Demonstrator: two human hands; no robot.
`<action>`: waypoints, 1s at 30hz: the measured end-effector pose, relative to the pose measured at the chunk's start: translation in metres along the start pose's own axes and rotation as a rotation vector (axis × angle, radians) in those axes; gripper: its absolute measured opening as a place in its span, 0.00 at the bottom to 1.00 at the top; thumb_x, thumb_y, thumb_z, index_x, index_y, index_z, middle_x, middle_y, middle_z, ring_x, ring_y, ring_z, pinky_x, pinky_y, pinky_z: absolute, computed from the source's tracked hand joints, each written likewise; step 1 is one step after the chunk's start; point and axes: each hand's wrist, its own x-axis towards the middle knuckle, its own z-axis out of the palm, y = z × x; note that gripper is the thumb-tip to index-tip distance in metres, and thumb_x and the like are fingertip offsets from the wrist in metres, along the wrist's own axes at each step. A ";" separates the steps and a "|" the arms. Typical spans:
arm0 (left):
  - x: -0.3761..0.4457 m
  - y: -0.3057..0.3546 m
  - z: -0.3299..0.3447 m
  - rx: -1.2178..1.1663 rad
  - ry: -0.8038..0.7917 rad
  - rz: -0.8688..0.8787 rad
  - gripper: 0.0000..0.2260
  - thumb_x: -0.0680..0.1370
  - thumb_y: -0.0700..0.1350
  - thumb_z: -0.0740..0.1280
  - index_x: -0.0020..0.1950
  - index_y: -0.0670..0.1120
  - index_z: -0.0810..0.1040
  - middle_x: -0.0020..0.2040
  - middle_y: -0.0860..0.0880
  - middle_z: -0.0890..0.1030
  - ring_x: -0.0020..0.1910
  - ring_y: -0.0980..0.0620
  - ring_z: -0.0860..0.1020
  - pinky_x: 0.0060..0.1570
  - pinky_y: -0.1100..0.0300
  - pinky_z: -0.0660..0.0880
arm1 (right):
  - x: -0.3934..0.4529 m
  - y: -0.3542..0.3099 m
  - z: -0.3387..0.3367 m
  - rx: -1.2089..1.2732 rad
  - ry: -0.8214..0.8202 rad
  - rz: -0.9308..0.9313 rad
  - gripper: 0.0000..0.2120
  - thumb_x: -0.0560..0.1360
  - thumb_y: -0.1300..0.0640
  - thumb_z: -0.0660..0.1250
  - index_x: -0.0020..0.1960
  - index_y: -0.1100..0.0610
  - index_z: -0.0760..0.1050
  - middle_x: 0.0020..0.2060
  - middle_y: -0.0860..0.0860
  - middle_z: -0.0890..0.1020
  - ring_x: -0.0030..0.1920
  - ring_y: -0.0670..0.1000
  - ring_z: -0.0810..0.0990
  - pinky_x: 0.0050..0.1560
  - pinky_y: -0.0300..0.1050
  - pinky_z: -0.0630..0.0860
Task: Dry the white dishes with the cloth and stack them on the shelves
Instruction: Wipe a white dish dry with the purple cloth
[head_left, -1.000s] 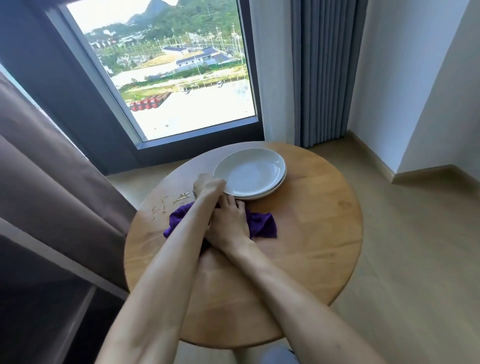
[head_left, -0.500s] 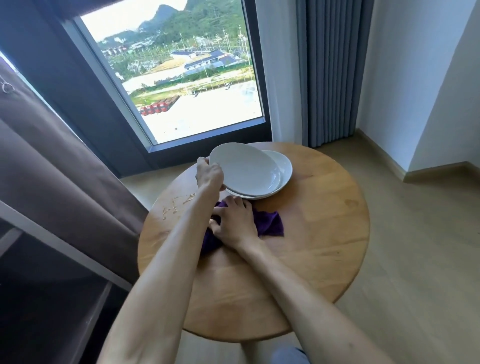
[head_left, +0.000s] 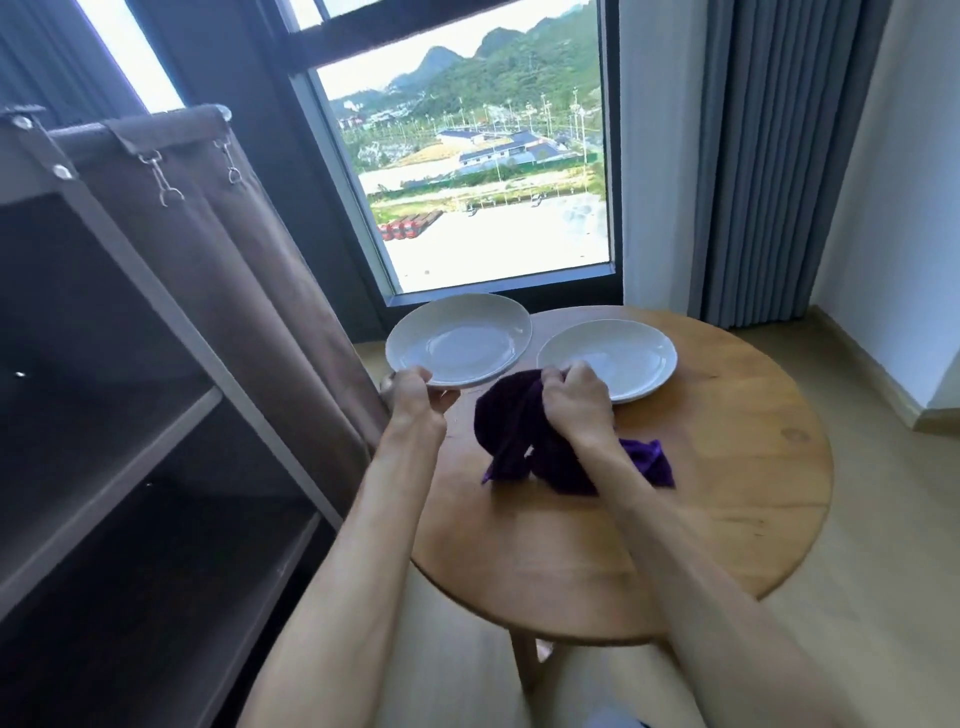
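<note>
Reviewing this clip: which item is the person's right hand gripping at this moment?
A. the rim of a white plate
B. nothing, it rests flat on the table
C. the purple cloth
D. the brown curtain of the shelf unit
C. The right hand has its fingers curled round a bunch of the purple cloth, lifting it off the round table, while the left hand holds the raised white plate by its rim.

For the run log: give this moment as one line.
left hand: holds lifted plate by rim | right hand: grips purple cloth | second plate: on table | shelves: no dishes visible
</note>
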 end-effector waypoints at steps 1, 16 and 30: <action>-0.005 0.002 -0.010 -0.030 0.033 0.007 0.23 0.77 0.29 0.56 0.71 0.41 0.69 0.60 0.37 0.76 0.53 0.36 0.77 0.54 0.38 0.79 | 0.000 -0.002 -0.005 0.139 0.037 0.051 0.16 0.83 0.49 0.58 0.55 0.62 0.73 0.48 0.59 0.80 0.52 0.61 0.79 0.51 0.52 0.73; -0.063 -0.028 -0.053 -0.384 0.125 0.073 0.12 0.80 0.36 0.68 0.55 0.52 0.71 0.56 0.44 0.81 0.49 0.45 0.82 0.52 0.48 0.82 | -0.073 -0.074 0.013 0.049 -0.018 -0.354 0.14 0.71 0.53 0.76 0.56 0.55 0.82 0.49 0.52 0.85 0.51 0.52 0.83 0.53 0.49 0.79; -0.080 -0.034 -0.073 -0.243 0.002 0.213 0.31 0.58 0.31 0.58 0.53 0.59 0.76 0.50 0.42 0.82 0.44 0.42 0.83 0.39 0.44 0.84 | -0.070 -0.016 0.057 0.908 -0.131 0.356 0.21 0.59 0.67 0.83 0.50 0.63 0.81 0.43 0.57 0.87 0.41 0.59 0.87 0.38 0.57 0.85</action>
